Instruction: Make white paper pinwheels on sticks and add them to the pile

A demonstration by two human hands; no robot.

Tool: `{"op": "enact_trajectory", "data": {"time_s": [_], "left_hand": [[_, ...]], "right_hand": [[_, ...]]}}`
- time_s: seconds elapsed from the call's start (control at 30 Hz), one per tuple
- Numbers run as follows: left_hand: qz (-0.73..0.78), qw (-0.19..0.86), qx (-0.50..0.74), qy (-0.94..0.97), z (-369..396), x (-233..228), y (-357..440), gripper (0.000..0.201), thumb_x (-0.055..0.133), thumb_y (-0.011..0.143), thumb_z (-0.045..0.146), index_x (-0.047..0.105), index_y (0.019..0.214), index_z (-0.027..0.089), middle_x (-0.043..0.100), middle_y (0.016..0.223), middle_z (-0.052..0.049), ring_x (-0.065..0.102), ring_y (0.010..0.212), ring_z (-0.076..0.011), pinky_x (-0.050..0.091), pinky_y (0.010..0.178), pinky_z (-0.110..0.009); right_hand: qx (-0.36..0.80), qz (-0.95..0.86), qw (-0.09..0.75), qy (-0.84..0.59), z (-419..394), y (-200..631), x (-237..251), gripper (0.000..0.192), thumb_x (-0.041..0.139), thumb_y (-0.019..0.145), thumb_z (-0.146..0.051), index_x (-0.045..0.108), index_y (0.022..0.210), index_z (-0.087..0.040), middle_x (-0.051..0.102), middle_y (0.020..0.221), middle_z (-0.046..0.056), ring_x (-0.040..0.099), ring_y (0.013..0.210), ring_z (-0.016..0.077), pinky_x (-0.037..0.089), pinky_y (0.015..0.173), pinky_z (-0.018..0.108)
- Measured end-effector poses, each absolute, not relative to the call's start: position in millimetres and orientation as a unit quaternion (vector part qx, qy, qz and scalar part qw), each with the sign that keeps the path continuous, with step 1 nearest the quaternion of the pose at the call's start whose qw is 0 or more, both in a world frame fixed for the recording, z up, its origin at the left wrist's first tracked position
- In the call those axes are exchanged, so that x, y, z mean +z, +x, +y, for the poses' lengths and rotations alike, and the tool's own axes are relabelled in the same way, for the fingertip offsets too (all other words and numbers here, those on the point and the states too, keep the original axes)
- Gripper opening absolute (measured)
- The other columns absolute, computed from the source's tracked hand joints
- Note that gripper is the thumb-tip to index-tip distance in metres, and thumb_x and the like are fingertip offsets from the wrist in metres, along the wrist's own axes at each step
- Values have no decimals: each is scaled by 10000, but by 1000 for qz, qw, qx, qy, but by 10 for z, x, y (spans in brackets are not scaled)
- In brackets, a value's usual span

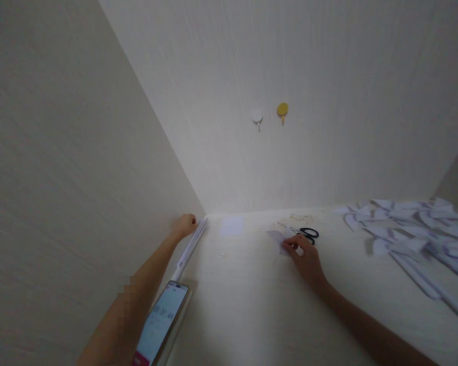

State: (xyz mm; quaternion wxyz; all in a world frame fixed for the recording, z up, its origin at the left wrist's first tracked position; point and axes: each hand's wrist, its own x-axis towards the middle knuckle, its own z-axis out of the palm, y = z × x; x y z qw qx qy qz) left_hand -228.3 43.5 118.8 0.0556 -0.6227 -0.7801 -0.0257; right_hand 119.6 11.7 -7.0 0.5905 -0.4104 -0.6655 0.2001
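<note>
My right hand (pixel 306 258) is pinching a small piece of white paper (pixel 276 237) between thumb and fingers, just above the table. Right behind that hand lie scissors (pixel 309 233) with black handles, partly covered by the fingers. At the left wall, my left hand (pixel 185 225) is closed with its fingers curled in; whatever it may hold is hidden. Close beside it, long thin white strips (pixel 193 244) run along the wall's foot. A flat whitish square sheet (pixel 232 225) lies on the table between the two hands.
A phone (pixel 164 317) showing a timer leans near my left forearm. Many white paper pieces with long rolled stems (pixel 416 274) are piled at the right. Tan scraps (pixel 301 218) lie near the back wall, which bears a white hook (pixel 257 118) and a yellow hook (pixel 282 110).
</note>
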Motion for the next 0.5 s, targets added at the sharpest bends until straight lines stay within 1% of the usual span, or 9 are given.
{"op": "enact_trajectory", "data": {"time_s": [0.2, 0.27, 0.33, 0.4, 0.47, 0.5], "left_hand": [[-785, 63, 86, -610, 476, 1034, -2329, 211, 409, 722, 154, 607, 792, 131, 607, 907, -129, 559, 850, -222, 414, 689, -311], [-789, 59, 114, -601, 499, 989, -2305, 221, 403, 752, 180, 595, 839, 117, 593, 938, -145, 550, 876, -237, 418, 702, -333], [-794, 48, 141, -590, 517, 938, -2297, 223, 444, 760, 234, 579, 883, 106, 581, 951, -149, 545, 882, -244, 425, 709, -350], [-796, 34, 167, -581, 531, 875, -2303, 273, 487, 755, 287, 542, 956, 111, 556, 987, -125, 535, 887, -224, 433, 723, -363], [-795, 23, 188, -576, 542, 808, -2314, 311, 460, 781, 297, 479, 1045, 135, 513, 1043, -86, 519, 890, -183, 441, 737, -379], [-794, 19, 194, -575, 546, 777, -2318, 316, 454, 785, 293, 467, 1061, 140, 503, 1055, -82, 516, 893, -179, 442, 738, -381]], "right_hand": [[196, -668, 590, -408, 118, 1192, -68, 118, 513, 724, -247, 546, 633, -181, 518, 619, 10, 461, 576, 143, 386, 564, 283], [197, -669, 590, -407, 120, 1193, -68, 115, 516, 722, -246, 548, 633, -180, 516, 616, 8, 460, 576, 143, 386, 563, 283], [200, -668, 589, -408, 122, 1194, -69, 114, 518, 720, -241, 549, 630, -178, 513, 613, 9, 460, 576, 143, 386, 564, 282], [202, -667, 589, -410, 123, 1193, -68, 111, 522, 717, -236, 551, 629, -176, 508, 612, 8, 460, 575, 142, 385, 563, 281], [203, -666, 589, -411, 122, 1190, -63, 104, 525, 715, -230, 550, 630, -175, 506, 612, 8, 460, 576, 142, 384, 564, 279], [203, -666, 589, -411, 120, 1188, -60, 99, 525, 714, -226, 549, 631, -176, 505, 613, 7, 459, 577, 141, 383, 564, 278]]}}
